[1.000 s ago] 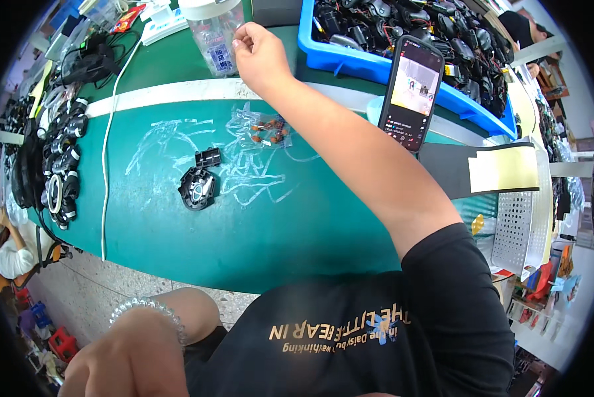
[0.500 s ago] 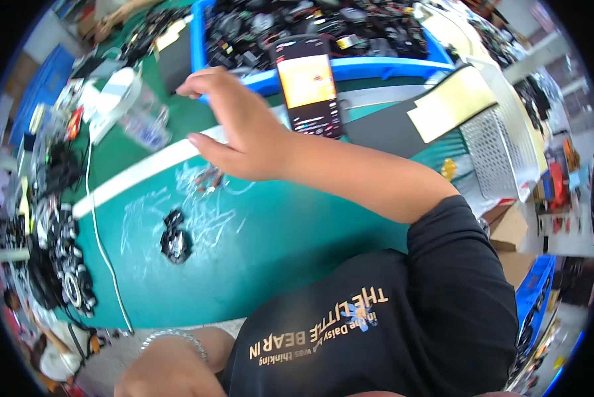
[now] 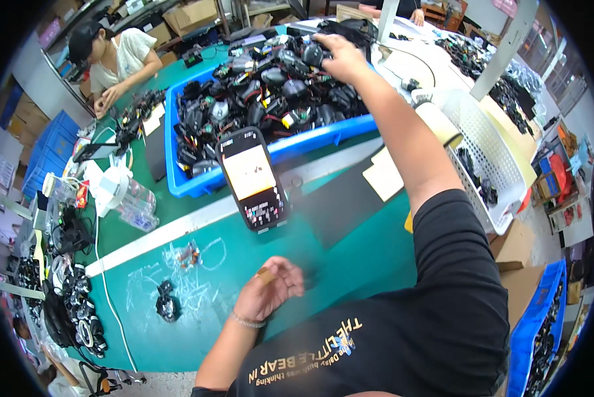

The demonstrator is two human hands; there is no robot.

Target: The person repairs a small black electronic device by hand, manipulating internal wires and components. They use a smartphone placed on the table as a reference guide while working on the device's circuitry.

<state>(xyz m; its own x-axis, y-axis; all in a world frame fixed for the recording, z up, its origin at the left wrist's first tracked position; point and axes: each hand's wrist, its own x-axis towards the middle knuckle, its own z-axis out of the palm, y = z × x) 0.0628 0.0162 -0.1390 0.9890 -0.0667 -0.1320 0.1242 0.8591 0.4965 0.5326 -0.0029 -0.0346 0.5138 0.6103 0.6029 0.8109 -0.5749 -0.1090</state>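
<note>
My right hand (image 3: 343,61) stretches over the far side of a blue bin (image 3: 340,133), its thumb and fingers apart. A black rounded plastic piece (image 3: 313,54) lies at its fingertips; I cannot tell whether they press on it. Many similar pieces with short wires fill the bin. My left hand (image 3: 270,291) hovers over the green table, palm turned up, fingers loosely curved and holding nothing. A tan strip wraps its thumb, and a bracelet circles the wrist. To its left lie a crumpled black shiny bundle (image 3: 167,303) and clear plastic strands with small orange-brown bits (image 3: 188,255).
A phone (image 3: 253,178) with a lit screen stands against the bin's near wall. A clear plastic jar (image 3: 135,202) sits at left, beside a white cable (image 3: 106,291). At right is a white perforated basket (image 3: 486,159). A co-worker (image 3: 115,63) handles parts at far left.
My right hand has moved from above the table to the far part of the bin. My left hand has risen from below the table edge to over it. The view has tilted upward.
</note>
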